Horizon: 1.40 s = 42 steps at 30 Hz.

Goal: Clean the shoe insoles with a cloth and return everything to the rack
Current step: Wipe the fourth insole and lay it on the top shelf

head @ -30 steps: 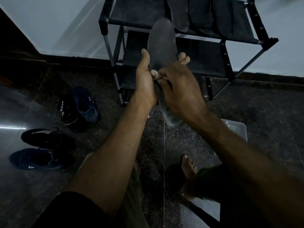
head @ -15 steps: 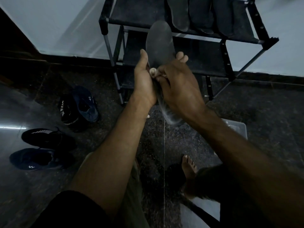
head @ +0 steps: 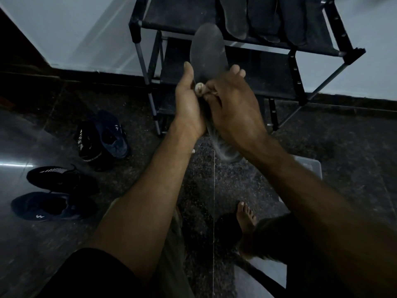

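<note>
Left grip [head: 189, 104] grasping the insole [head: 207, 52], right grip [head: 234, 108] pinching a pale cloth [head: 199, 89] against it. Mid-clean; three insoles [head: 257, 20] already on the rack [head: 184, 20], shoes [head: 86, 160] left on the floor.

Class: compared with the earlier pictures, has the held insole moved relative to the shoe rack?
No. The insole keeps its toe end just below the shoe rack top shelf's front edge, as before.

Matt dark insole [head: 207, 52], black fabric-shelved rack [head: 279, 74] with metal tubes, glossy speckled stone floor [head: 343, 147].
</note>
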Tool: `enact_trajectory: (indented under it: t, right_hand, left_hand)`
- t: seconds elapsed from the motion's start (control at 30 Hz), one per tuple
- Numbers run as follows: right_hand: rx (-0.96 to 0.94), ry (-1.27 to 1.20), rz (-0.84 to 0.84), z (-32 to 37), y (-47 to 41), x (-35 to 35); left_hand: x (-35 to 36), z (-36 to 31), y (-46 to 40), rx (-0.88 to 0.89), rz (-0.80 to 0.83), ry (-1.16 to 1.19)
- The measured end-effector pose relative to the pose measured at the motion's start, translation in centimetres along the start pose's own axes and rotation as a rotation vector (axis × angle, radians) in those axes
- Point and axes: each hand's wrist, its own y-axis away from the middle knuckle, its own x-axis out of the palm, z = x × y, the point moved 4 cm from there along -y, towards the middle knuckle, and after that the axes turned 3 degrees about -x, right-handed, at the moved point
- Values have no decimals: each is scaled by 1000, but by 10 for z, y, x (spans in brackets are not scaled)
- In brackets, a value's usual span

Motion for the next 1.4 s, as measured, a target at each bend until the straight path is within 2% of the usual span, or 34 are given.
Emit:
enact_trajectory:
  t: [0.17,0.37,0.5,0.7,1.0,1.2,1.4]
  right_hand:
    - [-87,-24,28,15,28,-12]
    - [-7,63,26,-15,-6,-10]
    - [19,170,40,-26,-18,-4]
    - [-76,123,35,-9,14,-8]
    - [-44,313,-68,-28,-22,-5]
    - [-98,240,-16,-10,18,-4]
    - [4,306,-72,-28,-9,-19]
  left_hand:
    - [-4,-11,-1,90,-64,63]
    - [2,-4,2,107,-153,-129]
    - [-2,-6,1,116,-189,-158]
    - [-4,-8,2,95,-112,-88]
    - [-1,-5,4,129,-248,-233]
    - [-8,-11,0,116,-184,-66]
    - [1,-4,1,117,-204,-152]
